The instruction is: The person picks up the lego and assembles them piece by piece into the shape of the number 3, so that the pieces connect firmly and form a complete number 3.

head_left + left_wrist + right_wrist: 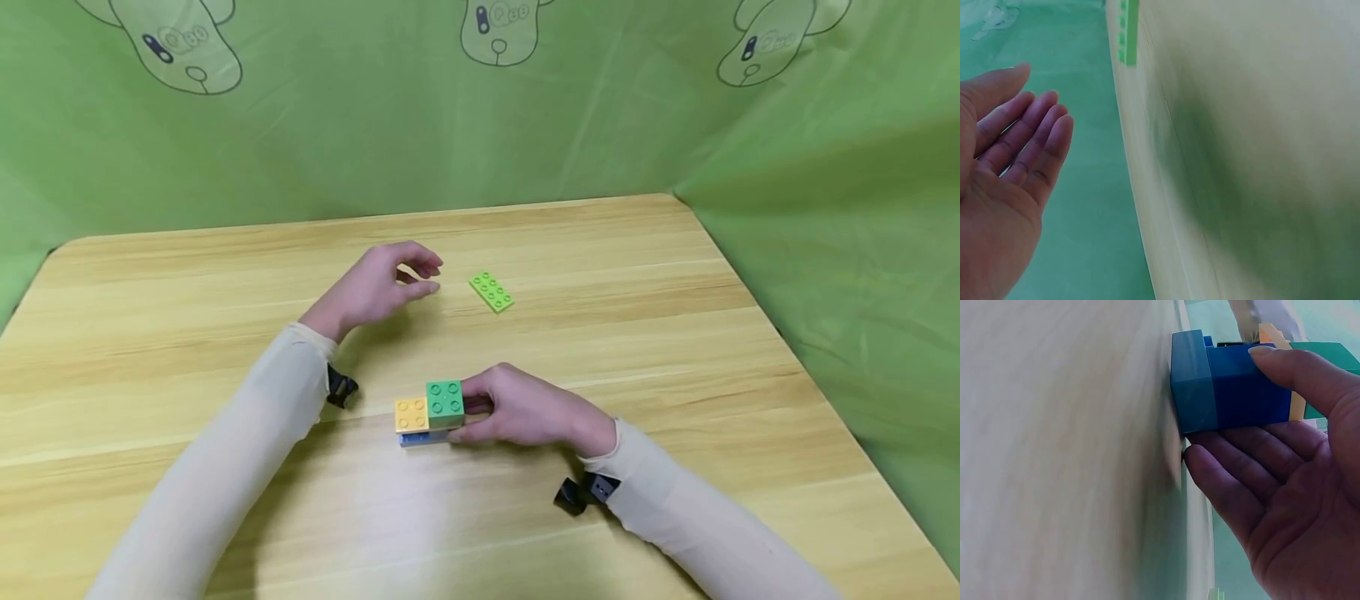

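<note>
My right hand (528, 408) holds a stack of toy building bricks (446, 405), thumb on one side and fingers on the other. A green brick tops it, over a yellow-orange plate (411, 414). In the right wrist view a dark blue brick (1250, 387) lies between that plate and a lighter blue base (1194, 381), which is close to the tabletop. Above the table my left hand (375, 285) hangs with loosely curved fingers and nothing between them. Just to its right a lime-green eight-stud plate (492, 292) lies flat, studs up.
The light wood table (637, 333) fills most of the head view. A green curtain (360, 142) with printed cartoon heads hangs behind it and along the right side. Small black devices (342, 388) sit at both sleeve cuffs.
</note>
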`<action>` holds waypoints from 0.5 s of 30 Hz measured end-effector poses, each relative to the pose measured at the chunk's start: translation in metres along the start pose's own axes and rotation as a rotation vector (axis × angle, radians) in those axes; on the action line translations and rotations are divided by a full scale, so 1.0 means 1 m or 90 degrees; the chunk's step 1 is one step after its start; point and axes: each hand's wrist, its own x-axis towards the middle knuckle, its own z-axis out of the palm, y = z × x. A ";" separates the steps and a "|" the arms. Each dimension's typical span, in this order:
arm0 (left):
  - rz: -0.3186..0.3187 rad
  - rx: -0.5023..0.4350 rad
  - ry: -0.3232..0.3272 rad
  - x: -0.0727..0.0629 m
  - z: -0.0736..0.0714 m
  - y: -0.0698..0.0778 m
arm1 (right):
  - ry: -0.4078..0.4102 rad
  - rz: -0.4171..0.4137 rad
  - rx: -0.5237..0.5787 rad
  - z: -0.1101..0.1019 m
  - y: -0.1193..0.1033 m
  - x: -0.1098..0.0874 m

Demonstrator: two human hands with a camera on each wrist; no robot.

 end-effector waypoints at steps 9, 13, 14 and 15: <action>-0.029 0.010 -0.027 0.019 0.001 -0.002 | 0.004 0.011 0.016 0.000 -0.001 -0.002; -0.017 0.004 -0.032 0.026 0.005 -0.004 | 0.005 0.009 0.018 0.001 -0.001 -0.003; -0.016 0.002 -0.038 0.027 0.006 -0.005 | 0.004 0.006 0.019 0.001 -0.001 -0.003; -0.016 0.005 -0.044 0.028 0.007 -0.006 | 0.003 0.006 0.018 0.002 -0.001 -0.003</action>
